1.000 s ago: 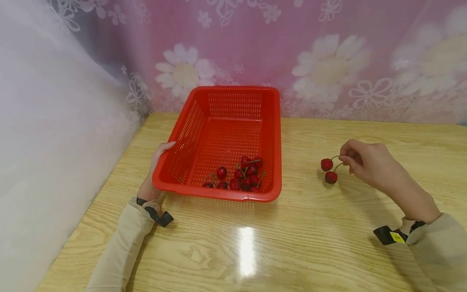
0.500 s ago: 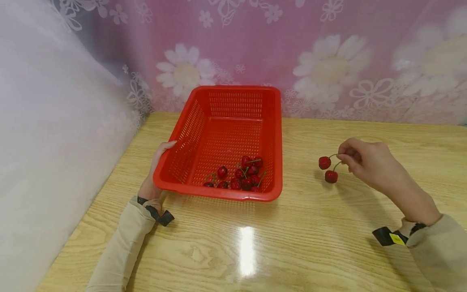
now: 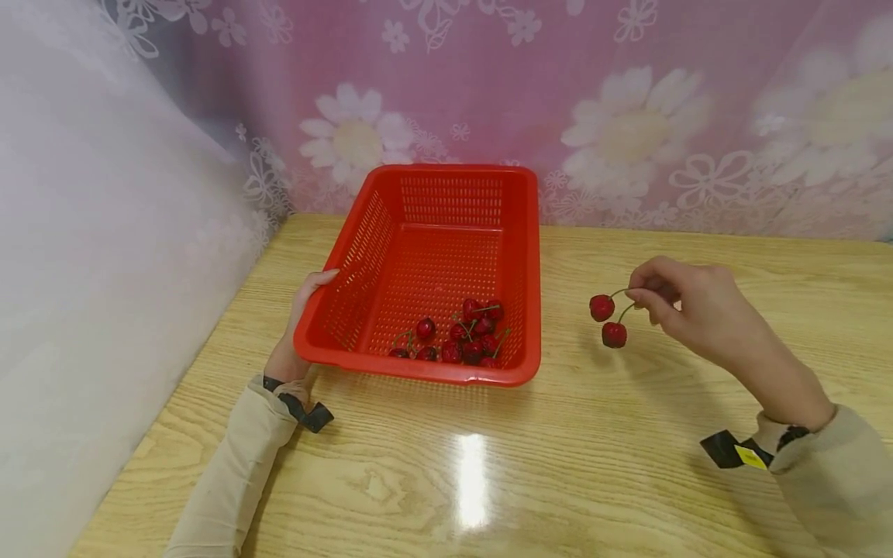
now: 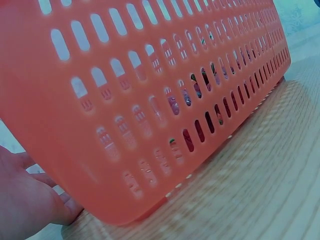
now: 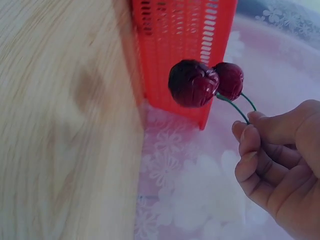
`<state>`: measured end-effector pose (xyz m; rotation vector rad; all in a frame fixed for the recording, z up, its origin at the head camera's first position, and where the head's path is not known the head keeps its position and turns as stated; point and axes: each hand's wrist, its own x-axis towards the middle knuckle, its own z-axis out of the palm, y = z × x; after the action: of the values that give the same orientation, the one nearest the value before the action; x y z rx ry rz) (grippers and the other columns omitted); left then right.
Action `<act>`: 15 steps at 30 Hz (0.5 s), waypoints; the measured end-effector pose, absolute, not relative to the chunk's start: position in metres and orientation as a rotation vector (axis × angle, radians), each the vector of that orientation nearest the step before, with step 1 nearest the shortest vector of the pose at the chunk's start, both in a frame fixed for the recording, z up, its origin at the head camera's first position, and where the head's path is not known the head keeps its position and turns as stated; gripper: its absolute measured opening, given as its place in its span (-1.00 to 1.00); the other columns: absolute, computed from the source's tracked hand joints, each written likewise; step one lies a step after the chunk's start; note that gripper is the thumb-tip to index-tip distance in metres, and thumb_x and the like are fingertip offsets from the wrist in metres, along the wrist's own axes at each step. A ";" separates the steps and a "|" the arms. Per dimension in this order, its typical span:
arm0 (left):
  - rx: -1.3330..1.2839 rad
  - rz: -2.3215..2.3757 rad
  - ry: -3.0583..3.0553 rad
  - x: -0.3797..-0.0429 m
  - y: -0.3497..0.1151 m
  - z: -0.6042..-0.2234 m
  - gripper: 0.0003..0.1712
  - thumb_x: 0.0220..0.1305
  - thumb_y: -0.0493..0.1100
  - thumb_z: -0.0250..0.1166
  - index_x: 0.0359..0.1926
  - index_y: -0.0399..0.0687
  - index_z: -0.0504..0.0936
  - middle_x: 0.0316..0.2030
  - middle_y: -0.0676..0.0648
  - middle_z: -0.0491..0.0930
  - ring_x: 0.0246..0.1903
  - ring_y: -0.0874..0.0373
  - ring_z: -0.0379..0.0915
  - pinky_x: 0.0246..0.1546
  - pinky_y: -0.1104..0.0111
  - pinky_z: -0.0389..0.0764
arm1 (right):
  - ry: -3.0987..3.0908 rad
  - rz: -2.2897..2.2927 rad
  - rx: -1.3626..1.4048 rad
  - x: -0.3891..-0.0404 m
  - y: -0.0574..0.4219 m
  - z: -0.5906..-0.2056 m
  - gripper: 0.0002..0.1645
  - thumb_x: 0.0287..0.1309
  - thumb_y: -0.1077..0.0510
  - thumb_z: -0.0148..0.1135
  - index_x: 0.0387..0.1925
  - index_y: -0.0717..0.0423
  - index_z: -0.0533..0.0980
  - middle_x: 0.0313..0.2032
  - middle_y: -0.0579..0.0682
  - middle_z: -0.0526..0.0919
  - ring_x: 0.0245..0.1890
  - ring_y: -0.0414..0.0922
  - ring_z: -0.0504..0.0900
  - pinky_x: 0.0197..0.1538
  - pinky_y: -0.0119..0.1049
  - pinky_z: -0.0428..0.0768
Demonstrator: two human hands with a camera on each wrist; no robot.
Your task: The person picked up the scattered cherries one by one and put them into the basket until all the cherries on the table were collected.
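Observation:
Two red cherries point(image 3: 608, 322) dangle by green stems from my right hand point(image 3: 698, 310), whose thumb and index finger pinch the stem ends. They hang above the table, to the right of a red plastic basket point(image 3: 519, 271), and look large and glossy in the right wrist view point(image 5: 194, 84). My left hand point(image 3: 300, 325) grips the basket's left side, thumb at the rim; its other fingers are mostly hidden in the head view. Several cherries with stems point(image 3: 470, 333) lie inside along the basket's near side. The slotted basket wall point(image 4: 90, 150) fills most of the left wrist view.
The basket stands on a light wood-grain table point(image 3: 391, 473). A pink flowered curtain point(image 3: 474, 93) hangs behind the table, and white cloth point(image 3: 105, 256) lies along the left side.
My right hand has moved left toward the basket, carrying the two cherries with it. The left hand and the basket have stayed essentially in place.

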<state>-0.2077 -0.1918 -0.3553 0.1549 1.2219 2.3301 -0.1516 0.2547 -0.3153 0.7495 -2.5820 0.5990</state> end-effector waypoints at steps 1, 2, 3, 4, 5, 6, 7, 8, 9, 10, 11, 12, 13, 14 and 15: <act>0.156 2.331 1.222 -0.208 -0.192 -0.356 -0.58 0.43 -0.05 -0.43 0.21 -0.08 0.03 -0.17 0.01 0.45 -0.21 0.13 0.42 -0.31 0.36 0.58 | -2.583 0.613 0.752 -0.151 0.253 -0.314 -0.78 -0.12 0.39 0.34 -0.39 0.15 0.50 -0.64 -0.16 0.57 -0.69 -0.33 0.47 -0.63 -0.61 0.38; 0.154 2.331 1.226 -0.208 -0.192 -0.356 -0.58 0.43 -0.05 -0.43 0.21 -0.09 0.04 -0.17 0.01 0.45 -0.22 0.13 0.42 -0.31 0.36 0.58 | -2.584 0.626 0.752 -0.150 0.251 -0.312 -0.77 -0.12 0.40 0.34 -0.38 0.14 0.50 -0.64 -0.16 0.58 -0.68 -0.32 0.48 -0.63 -0.61 0.39; 0.157 2.331 1.220 -0.207 -0.192 -0.356 -0.58 0.43 -0.05 -0.43 0.21 -0.08 0.04 -0.17 0.00 0.45 -0.21 0.13 0.42 -0.31 0.36 0.58 | -2.582 0.635 0.757 -0.149 0.249 -0.310 -0.76 -0.12 0.40 0.34 -0.38 0.14 0.51 -0.63 -0.15 0.58 -0.68 -0.32 0.48 -0.62 -0.61 0.39; 0.158 2.330 1.218 -0.207 -0.192 -0.356 -0.58 0.43 -0.05 -0.43 0.21 -0.08 0.05 -0.17 0.00 0.45 -0.21 0.13 0.42 -0.31 0.36 0.58 | -2.582 0.639 0.757 -0.148 0.247 -0.308 -0.76 -0.12 0.40 0.34 -0.38 0.14 0.51 -0.63 -0.16 0.58 -0.67 -0.33 0.48 -0.62 -0.61 0.39; 0.160 2.329 1.219 -0.207 -0.193 -0.356 -0.58 0.43 -0.05 -0.43 0.21 -0.08 0.04 -0.16 0.00 0.44 -0.21 0.12 0.41 -0.31 0.35 0.58 | -2.582 0.644 0.758 -0.147 0.245 -0.306 -0.76 -0.12 0.40 0.34 -0.37 0.13 0.51 -0.62 -0.16 0.59 -0.66 -0.32 0.49 -0.62 -0.60 0.39; 0.162 2.329 1.222 -0.207 -0.193 -0.356 -0.58 0.43 -0.05 -0.42 0.21 -0.08 0.05 -0.16 0.00 0.44 -0.20 0.12 0.41 -0.30 0.35 0.59 | -2.580 0.647 0.763 -0.146 0.243 -0.304 -0.76 -0.12 0.40 0.34 -0.37 0.13 0.51 -0.63 -0.16 0.59 -0.66 -0.32 0.49 -0.62 -0.60 0.40; 0.162 2.328 1.225 -0.207 -0.193 -0.356 -0.57 0.43 -0.04 -0.42 0.21 -0.09 0.04 -0.16 0.00 0.44 -0.20 0.12 0.41 -0.30 0.35 0.59 | -2.579 0.652 0.766 -0.145 0.241 -0.303 -0.76 -0.12 0.40 0.34 -0.37 0.13 0.51 -0.63 -0.16 0.58 -0.66 -0.31 0.49 -0.63 -0.59 0.40; 0.162 2.327 1.232 -0.207 -0.193 -0.356 -0.57 0.43 -0.04 -0.42 0.21 -0.09 0.04 -0.15 0.00 0.43 -0.19 0.11 0.41 -0.30 0.35 0.59 | -2.578 0.654 0.768 -0.145 0.239 -0.301 -0.77 -0.12 0.39 0.34 -0.37 0.13 0.51 -0.63 -0.16 0.58 -0.66 -0.31 0.49 -0.63 -0.57 0.40; 0.165 2.326 1.236 -0.207 -0.193 -0.356 -0.57 0.43 -0.04 -0.42 0.22 -0.09 0.03 -0.15 0.00 0.43 -0.19 0.11 0.41 -0.30 0.35 0.59 | -2.574 0.653 0.771 -0.144 0.237 -0.299 -0.77 -0.11 0.39 0.34 -0.37 0.13 0.51 -0.63 -0.16 0.58 -0.65 -0.30 0.49 -0.63 -0.56 0.41; 0.164 2.326 1.243 -0.207 -0.193 -0.356 -0.57 0.43 -0.04 -0.42 0.22 -0.09 0.03 -0.15 0.00 0.43 -0.19 0.12 0.41 -0.29 0.35 0.59 | -2.571 0.649 0.773 -0.144 0.235 -0.297 -0.78 -0.11 0.39 0.33 -0.38 0.13 0.51 -0.63 -0.16 0.58 -0.66 -0.31 0.49 -0.64 -0.55 0.41; 0.166 2.328 1.243 -0.207 -0.193 -0.356 -0.57 0.43 -0.04 -0.42 0.22 -0.09 0.03 -0.15 0.00 0.43 -0.19 0.12 0.41 -0.30 0.35 0.59 | -2.566 0.650 0.777 -0.144 0.233 -0.296 -0.78 -0.11 0.39 0.33 -0.38 0.13 0.51 -0.63 -0.16 0.58 -0.66 -0.31 0.49 -0.64 -0.54 0.41; 0.166 2.331 1.236 -0.207 -0.193 -0.355 -0.58 0.43 -0.04 -0.42 0.22 -0.09 0.03 -0.15 0.00 0.43 -0.19 0.12 0.41 -0.29 0.35 0.59 | -2.561 0.650 0.781 -0.144 0.230 -0.294 -0.79 -0.10 0.38 0.33 -0.38 0.13 0.51 -0.63 -0.16 0.58 -0.65 -0.31 0.49 -0.64 -0.54 0.41; 0.166 2.332 1.229 -0.207 -0.193 -0.355 -0.58 0.43 -0.04 -0.42 0.22 -0.08 0.03 -0.15 0.00 0.43 -0.19 0.12 0.40 -0.29 0.35 0.59 | -2.556 0.652 0.784 -0.145 0.228 -0.292 -0.79 -0.10 0.38 0.33 -0.39 0.13 0.51 -0.63 -0.16 0.58 -0.65 -0.31 0.49 -0.63 -0.54 0.41; 0.166 2.335 1.216 -0.207 -0.193 -0.356 -0.58 0.43 -0.04 -0.42 0.22 -0.08 0.03 -0.14 0.00 0.43 -0.18 0.11 0.40 -0.29 0.34 0.60 | -2.553 0.651 0.784 -0.145 0.226 -0.291 -0.80 -0.10 0.38 0.33 -0.39 0.12 0.51 -0.63 -0.16 0.58 -0.65 -0.32 0.48 -0.63 -0.54 0.41; 0.169 2.338 1.204 -0.208 -0.193 -0.356 -0.58 0.43 -0.05 -0.42 0.22 -0.08 0.02 -0.14 -0.01 0.42 -0.18 0.11 0.40 -0.29 0.34 0.60 | -2.548 0.653 0.790 -0.146 0.223 -0.290 -0.81 -0.09 0.37 0.32 -0.40 0.13 0.51 -0.63 -0.16 0.58 -0.65 -0.32 0.48 -0.62 -0.55 0.40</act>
<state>-0.2076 -0.1929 -0.3557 0.1692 1.2041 2.3375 -0.1461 0.2230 -0.2896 0.7904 -2.5476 0.6527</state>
